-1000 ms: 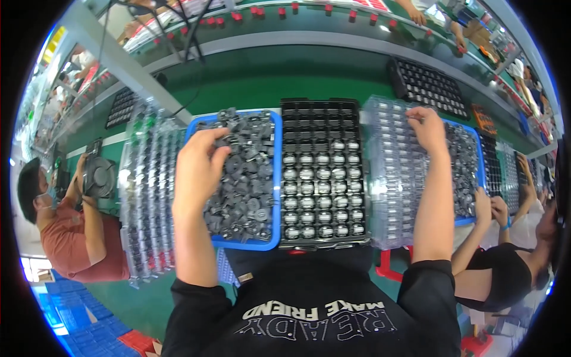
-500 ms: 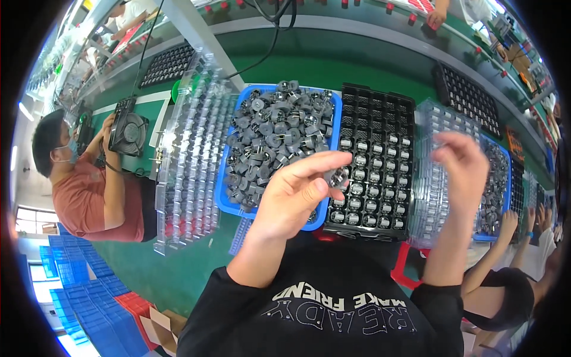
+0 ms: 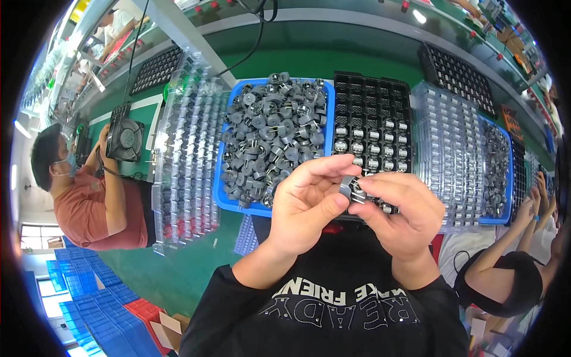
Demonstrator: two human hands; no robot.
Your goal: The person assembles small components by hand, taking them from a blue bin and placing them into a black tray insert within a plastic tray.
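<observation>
Close in front of my chest, my left hand (image 3: 306,205) pinches a small round grey plastic part with metal pins (image 3: 351,188) between thumb and fingers. From the right, my right hand (image 3: 401,211) meets it, thumb and forefinger pressed together at the pins. Whether those fingertips hold a separate small piece is hidden. Behind my left hand stands a blue bin (image 3: 331,113) heaped with similar grey parts. Beyond both hands lies a black compartment tray (image 3: 357,86); its near rows hold silver-topped pieces, while the far rows hold none.
Stacked clear plastic trays stand left of the bin (image 3: 184,149) and right of the black tray (image 3: 446,137). Another blue bin (image 3: 508,178) is farther right. A co-worker (image 3: 101,202) at left handles a black fan (image 3: 126,140). A grey post (image 3: 184,35) rises behind.
My right hand has come from over the clear trays at right to the grey part. My left hand has moved slightly right and lower, still holding it.
</observation>
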